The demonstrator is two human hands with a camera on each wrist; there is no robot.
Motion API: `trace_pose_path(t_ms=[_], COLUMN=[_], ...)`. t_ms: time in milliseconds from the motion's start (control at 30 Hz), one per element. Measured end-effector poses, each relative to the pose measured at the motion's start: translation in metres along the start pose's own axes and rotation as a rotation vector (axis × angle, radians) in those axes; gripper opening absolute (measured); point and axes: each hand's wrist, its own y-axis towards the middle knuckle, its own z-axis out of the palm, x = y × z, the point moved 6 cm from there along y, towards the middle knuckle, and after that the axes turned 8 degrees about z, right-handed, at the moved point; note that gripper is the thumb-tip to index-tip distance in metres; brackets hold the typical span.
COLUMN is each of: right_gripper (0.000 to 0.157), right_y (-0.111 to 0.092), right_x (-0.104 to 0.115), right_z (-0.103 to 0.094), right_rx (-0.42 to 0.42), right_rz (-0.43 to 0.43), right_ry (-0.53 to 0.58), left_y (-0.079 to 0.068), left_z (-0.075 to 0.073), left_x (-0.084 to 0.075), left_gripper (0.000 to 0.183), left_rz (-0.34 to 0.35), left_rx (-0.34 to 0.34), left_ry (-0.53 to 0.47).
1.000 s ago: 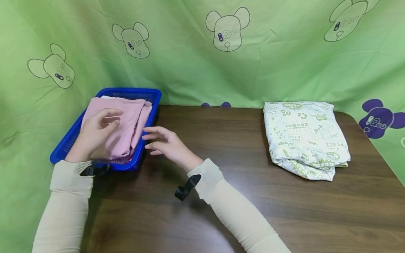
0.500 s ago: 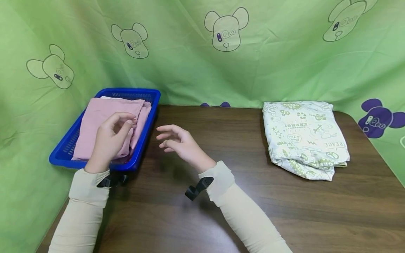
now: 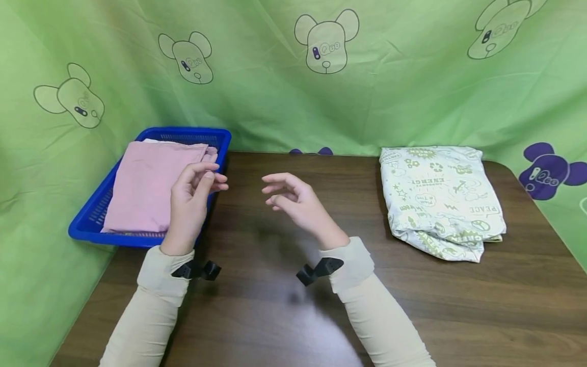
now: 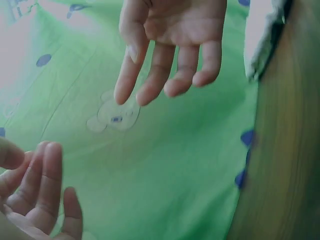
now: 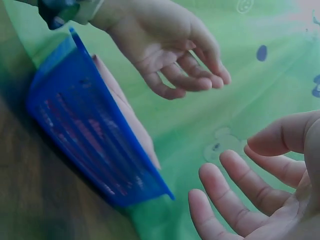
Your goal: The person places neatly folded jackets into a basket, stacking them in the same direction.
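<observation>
Over the near right edge of the blue basket hovers my left hand, fingers loosely bent and holding nothing. My right hand hangs above the table to the right of it, also holding nothing, its fingers relaxed. Folded pink cloth fills most of the basket, with a sliver of white cloth at its back edge. A folded white cloth with green print lies on the right part of the table. In the right wrist view the basket's slotted side shows below my left hand.
The brown wooden table runs under everything. A green curtain with printed bear heads hangs along its back and left sides. Each wrist carries a black strap with a small camera.
Both hands have moved to the right, the left from above the pink cloth to the basket's right edge, the right farther out over the table. The cloths and basket have stayed in place.
</observation>
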Motion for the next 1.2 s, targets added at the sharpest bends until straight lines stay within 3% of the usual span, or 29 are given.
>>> trace_pose_path(t_ms=[167,400,600,867,1200], right_gripper=[0.037,0.037,0.036,0.032,0.030], right_y=[-0.009,-0.026,-0.040,-0.049,-0.065], right_x=[0.007,0.018,0.021,0.026,0.036], right_z=[-0.026,-0.060,-0.087,-0.113,-0.151], right_rx=[-0.051,-0.115,-0.164,-0.220,-0.412], right_rz=[-0.026,-0.037,-0.042,-0.048,0.023], right_ry=[-0.041,-0.116,-0.170,-0.182,-0.243], left_y=[-0.001,0.002,0.004,-0.001,-0.007], left_z=[0.023,0.059,0.088,0.116,0.158], left_x=[0.002,0.007,0.025,0.048,0.074], left_gripper=[0.015,0.016,0.016,0.016,0.025], left_rz=[-0.040,-0.092,-0.209,-0.353,-0.474], left_rx=[-0.046,0.029,0.025,-0.015,0.012], left_ry=[-0.165,-0.221,-0.324,-0.360,-0.357])
